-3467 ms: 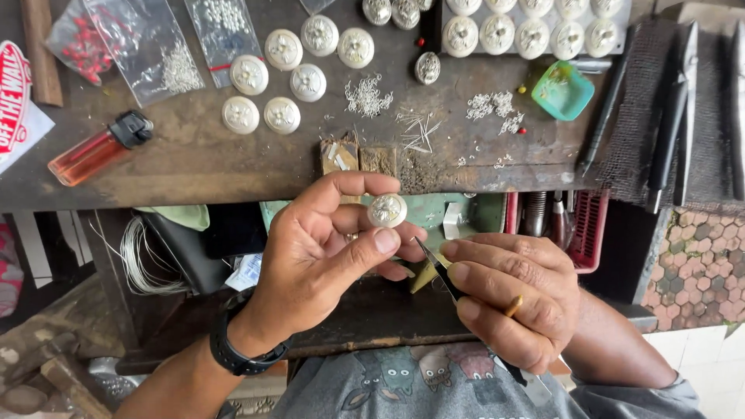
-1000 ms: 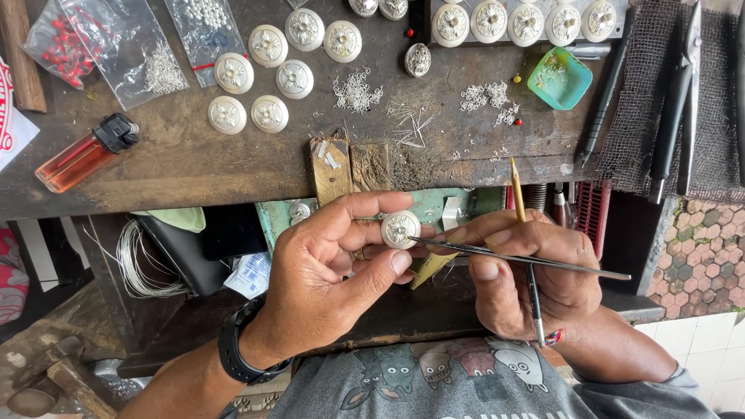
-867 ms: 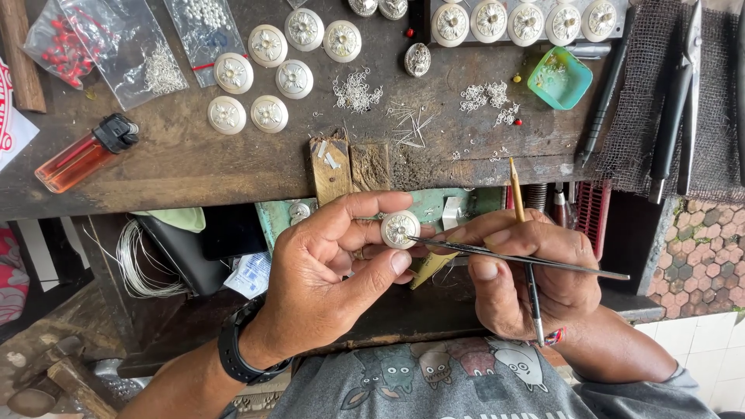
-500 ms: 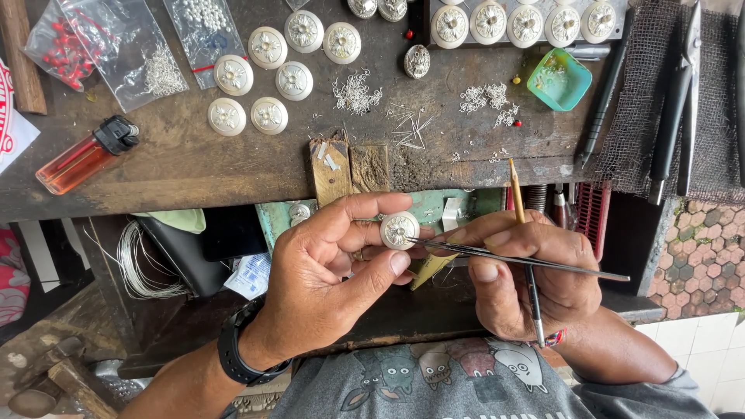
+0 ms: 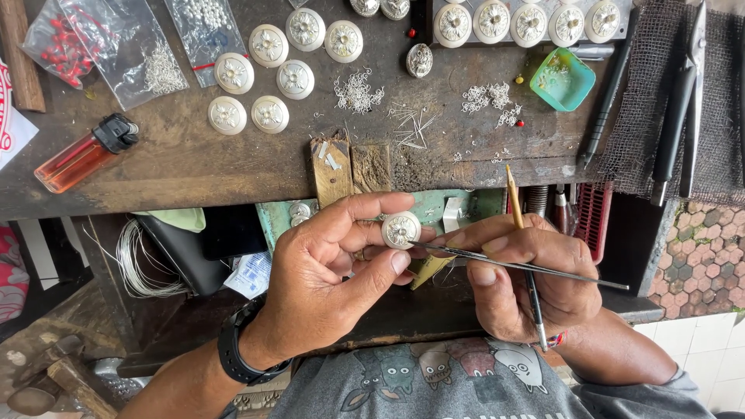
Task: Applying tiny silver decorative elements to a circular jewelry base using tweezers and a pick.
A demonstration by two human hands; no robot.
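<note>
My left hand (image 5: 326,291) has its grip pinching the round silver button (image 5: 401,230); my right hand (image 5: 528,271) has its grip pinching thin tweezers (image 5: 512,265), their long axis running leftward, tip touching the button.

Round silver disc (image 5: 401,230), pale rim, embossed flower pattern at centre. Pinched at the edge between fingertips of left hand (image 5: 330,283), patterned face up toward the camera, below the front edge of the bench. Thin dark metal rod (image 5: 516,266) in right hand (image 5: 528,275), near horizontal, tip touching disc's right edge. Slim brush with wooden handle (image 5: 514,194) in same hand, upright, crossing the rod.
</note>
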